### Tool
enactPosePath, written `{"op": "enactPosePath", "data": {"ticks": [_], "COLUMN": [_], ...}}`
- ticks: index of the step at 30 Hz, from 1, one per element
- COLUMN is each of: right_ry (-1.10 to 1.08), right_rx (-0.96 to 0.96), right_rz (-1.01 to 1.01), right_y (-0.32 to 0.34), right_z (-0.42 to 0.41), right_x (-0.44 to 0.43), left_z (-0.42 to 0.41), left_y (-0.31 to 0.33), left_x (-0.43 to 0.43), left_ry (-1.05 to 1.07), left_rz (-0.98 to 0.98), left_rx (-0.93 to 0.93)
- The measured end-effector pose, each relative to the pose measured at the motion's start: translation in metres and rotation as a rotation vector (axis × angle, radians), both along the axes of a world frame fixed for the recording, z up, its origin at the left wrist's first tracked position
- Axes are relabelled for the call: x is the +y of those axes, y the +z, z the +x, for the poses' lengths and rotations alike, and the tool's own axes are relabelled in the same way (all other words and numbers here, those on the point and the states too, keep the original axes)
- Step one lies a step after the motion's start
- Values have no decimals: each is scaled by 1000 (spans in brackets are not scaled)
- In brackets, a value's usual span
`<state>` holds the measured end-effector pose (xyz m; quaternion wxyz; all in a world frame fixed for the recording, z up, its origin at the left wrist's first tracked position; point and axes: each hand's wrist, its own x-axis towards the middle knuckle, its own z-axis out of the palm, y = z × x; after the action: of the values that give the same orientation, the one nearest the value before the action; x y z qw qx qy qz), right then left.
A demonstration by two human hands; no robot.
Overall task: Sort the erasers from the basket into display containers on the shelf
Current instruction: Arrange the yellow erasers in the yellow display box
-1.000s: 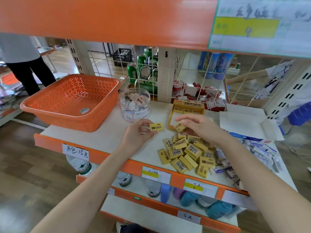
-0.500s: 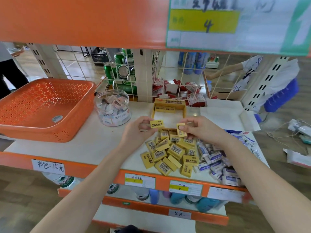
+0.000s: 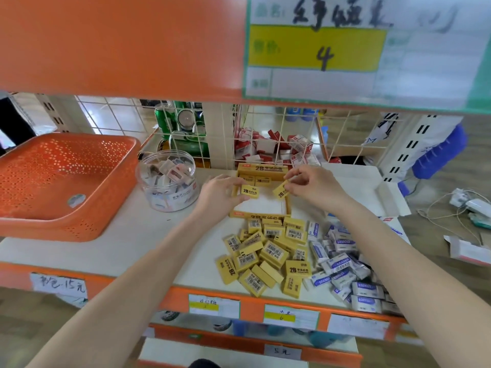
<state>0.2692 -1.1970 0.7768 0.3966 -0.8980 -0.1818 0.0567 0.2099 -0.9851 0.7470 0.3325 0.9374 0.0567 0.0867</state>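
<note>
Well, from the head view both of my grips are raised over the yellow display box (image 3: 259, 215), which sits toward the back of the shelf (image 3: 127, 235). My left grip (image 3: 220, 197) pinches a yellow eraser (image 3: 249, 191) between thumb and fingertips, its 2B face turned up, above the box's left wall. My right grip (image 3: 310, 185) pinches a second yellow eraser (image 3: 281, 192), tilted, above the box's right side.

Inside the box, two boxed erasers (image 3: 256, 179) stand side by side against the back wall, and the white floor shows in front of them. The box's printed flap stands upright behind them.

Just in front of the box lies a loose pile of yellow erasers (image 3: 265, 251), some with barcodes up and some showing the 2B print. Touching that pile on its right is a heap of white-and-blue wrapped erasers (image 3: 342, 266), which runs down to the shelf's front edge.

Left of the display box, near my left grip, stands a clear round tub (image 3: 170, 200) holding a jumble of small pale wrapped erasers; I cannot read their print. Further left is the orange basket (image 3: 114, 197), perforated all over, with a round sticker (image 3: 76, 200) on its floor.

Right of the display box lies an open white box (image 3: 372, 192). Behind the wire grid at the back are green cans (image 3: 183, 128) and red-and-white packets (image 3: 268, 144). Handwritten price labels (image 3: 291, 316) line the shelf's orange front edge.
</note>
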Motion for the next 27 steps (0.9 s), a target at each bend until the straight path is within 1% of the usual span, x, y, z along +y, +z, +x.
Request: {"op": "enactPosePath", "data": {"ticks": [5,7,9,10,13,16,20,24,27], "right_ry": [81,130,168,193,267,249,125,0,-51], "right_rx": [-167,-223,-224,-212,-203,-270,-362,-366,-342], "right_rz": [-201,-304,-381,-417,-509,-501,-458,-401,-350], "right_y": [-6,-9,-10,-10,-12,-14,-18,-21,-24], "right_z": [9,10,12,14,18,17,20,23,26], "right_x": [23,30,31,29,25,21,17,21,24], "left_z": [16,18,20,21,24,26,27,26,27], "left_y": [6,8,11,11,8,3,0,-5,-8], "left_x": [0,1,1,1,1,2,-3,-6,-9], "left_ry": [-65,-127,-172,-181,-181,-144,-79,11,19], "left_rz": [200,332,482,524,511,493,543,476,539], "left_rx": [85,133,146,142,128,96,46,20,-34]}}
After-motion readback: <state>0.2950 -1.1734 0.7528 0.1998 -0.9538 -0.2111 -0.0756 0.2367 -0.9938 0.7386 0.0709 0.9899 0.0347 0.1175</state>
